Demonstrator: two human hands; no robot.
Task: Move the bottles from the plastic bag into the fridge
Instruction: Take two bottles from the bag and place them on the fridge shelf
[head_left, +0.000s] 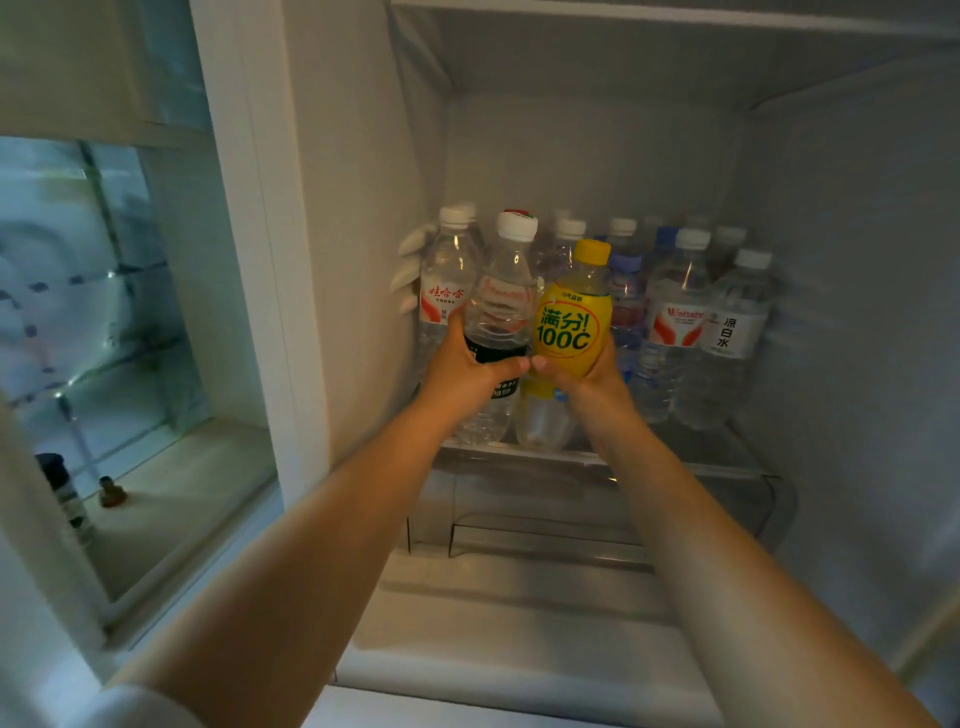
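Placing step, judged. Left hand (467, 366) fingers wrapped round clear bottle (498, 322); right hand (587, 371) fingers wrapped round yellow bottle (571, 322). Both bottles at shelf (701, 457) front, thumbs touching between them. Rows of bottles (675, 312) beyond fingertips. Next: set down upright, release.

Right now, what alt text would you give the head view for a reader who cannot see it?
Two bare hands set bottles on a crowded fridge shelf: the left hand grips a clear water bottle, the right hand a yellow-labelled bottle. More capped water bottles stand behind and beside them.
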